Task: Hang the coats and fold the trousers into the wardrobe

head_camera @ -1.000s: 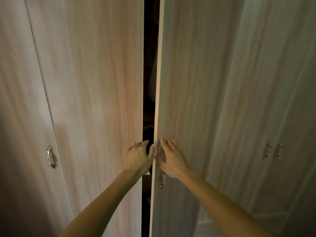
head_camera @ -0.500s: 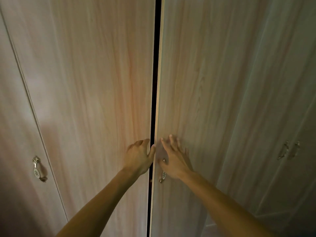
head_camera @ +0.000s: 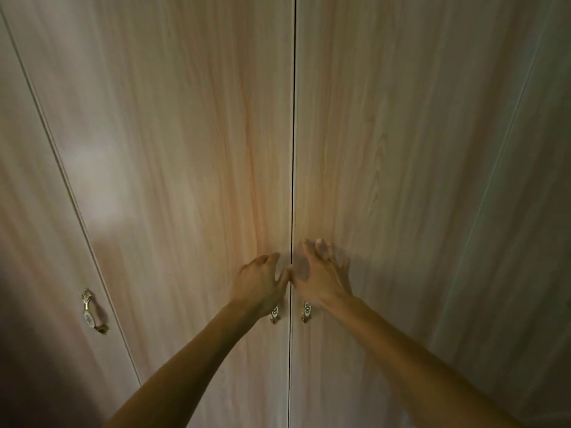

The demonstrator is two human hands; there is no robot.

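A tall wardrobe of pale wood grain fills the view. Its two middle doors, the left door (head_camera: 191,168) and the right door (head_camera: 386,168), meet along a thin dark seam and stand closed. My left hand (head_camera: 259,285) presses flat on the left door just beside the seam, fingers spread, holding nothing. My right hand (head_camera: 321,273) presses on the right door, fingers apart, empty too. Two small metal handles, the left handle (head_camera: 274,313) and the right handle (head_camera: 306,311), sit just below my hands. No coats or trousers are in sight; the wardrobe's inside is hidden.
Another closed door (head_camera: 37,273) at the far left carries a metal handle (head_camera: 89,312). A further door panel (head_camera: 531,211) runs along the right edge. The light is dim.
The two middle doors have swung shut: the dark gap between them narrowed to a thin seam. Both hands stayed on the doors and pushed them in.
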